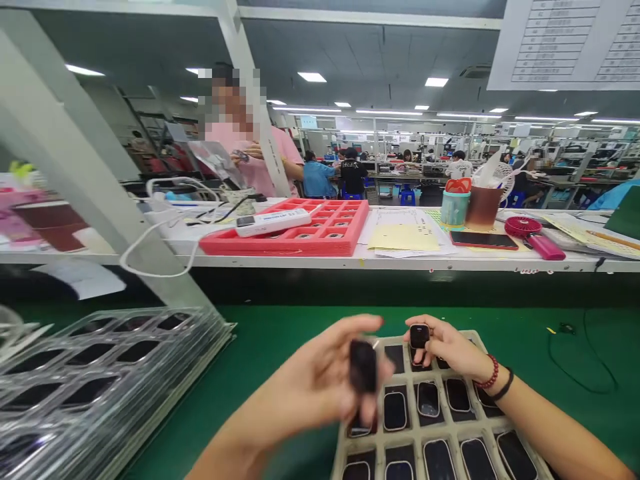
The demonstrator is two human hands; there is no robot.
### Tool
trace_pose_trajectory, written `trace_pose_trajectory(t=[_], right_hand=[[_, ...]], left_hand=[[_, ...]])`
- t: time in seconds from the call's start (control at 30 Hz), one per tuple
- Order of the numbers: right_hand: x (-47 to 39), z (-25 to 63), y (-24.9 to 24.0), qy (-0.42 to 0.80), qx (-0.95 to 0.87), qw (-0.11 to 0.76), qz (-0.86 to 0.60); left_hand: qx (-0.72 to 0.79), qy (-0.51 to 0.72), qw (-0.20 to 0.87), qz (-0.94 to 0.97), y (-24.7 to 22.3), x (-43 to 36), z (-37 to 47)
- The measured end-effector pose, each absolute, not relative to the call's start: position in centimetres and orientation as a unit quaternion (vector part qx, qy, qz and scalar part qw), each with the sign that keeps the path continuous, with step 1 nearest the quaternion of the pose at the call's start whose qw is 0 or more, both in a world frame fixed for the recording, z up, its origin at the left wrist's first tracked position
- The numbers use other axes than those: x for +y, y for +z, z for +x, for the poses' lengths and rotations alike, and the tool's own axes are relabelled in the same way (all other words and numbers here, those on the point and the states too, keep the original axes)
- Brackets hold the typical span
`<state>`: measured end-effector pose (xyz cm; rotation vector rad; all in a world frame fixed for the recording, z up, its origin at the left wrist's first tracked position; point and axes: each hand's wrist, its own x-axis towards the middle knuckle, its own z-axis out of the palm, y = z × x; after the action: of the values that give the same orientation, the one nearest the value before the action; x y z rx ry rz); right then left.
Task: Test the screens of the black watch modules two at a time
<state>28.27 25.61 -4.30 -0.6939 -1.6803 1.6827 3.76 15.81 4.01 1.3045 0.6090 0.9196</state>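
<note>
Over the left side of a beige compartment tray [415, 432], my left hand [325, 377] holds a dark watch-like piece [363, 367], blurred by motion. At the tray's far edge, my right hand [450, 347] grips another small black watch face [419, 335] between thumb and fingers. Rounded black watch faces with light rims, such as one in the middle row [395, 410], lie in the tray's compartments. A red bead bracelet and a black band circle my right wrist.
Stacked clear trays [100, 373] of dark screens stand at the left on the green mat [280, 327]. A shelf [310, 262] ahead bears a red foam tray [280, 245], papers, a phone [484, 240] and a pink fan [523, 227]. A person in pink [287, 150] stands beyond.
</note>
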Motion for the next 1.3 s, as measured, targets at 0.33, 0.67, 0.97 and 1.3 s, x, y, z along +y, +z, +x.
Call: trace_pose_trajectory(t=[0.33, 0.67, 0.97, 1.3], right_hand=[[25.5, 28.4, -4.7, 0.599, -0.68, 0.312, -0.286], [25.7, 28.3, -5.2, 0.583, -0.696, 0.321, -0.27], [25.6, 28.4, -5.3, 0.601, -0.671, 0.34, -0.27], [28.3, 28.9, -6.7, 0.728, -0.518, 0.357, -0.273]], left_hand=[[0.433, 0.407, 0.553, 0.584, -2.4, 23.2, 6.7], [0.404, 0.444, 0.545, 0.585, -2.8, 23.0, 7.3], [0.403, 0.442, 0.572, 0.561, -4.2, 23.6, 7.3], [0.347, 0.484, 0.679, 0.43, -7.8, 25.8, 7.2]])
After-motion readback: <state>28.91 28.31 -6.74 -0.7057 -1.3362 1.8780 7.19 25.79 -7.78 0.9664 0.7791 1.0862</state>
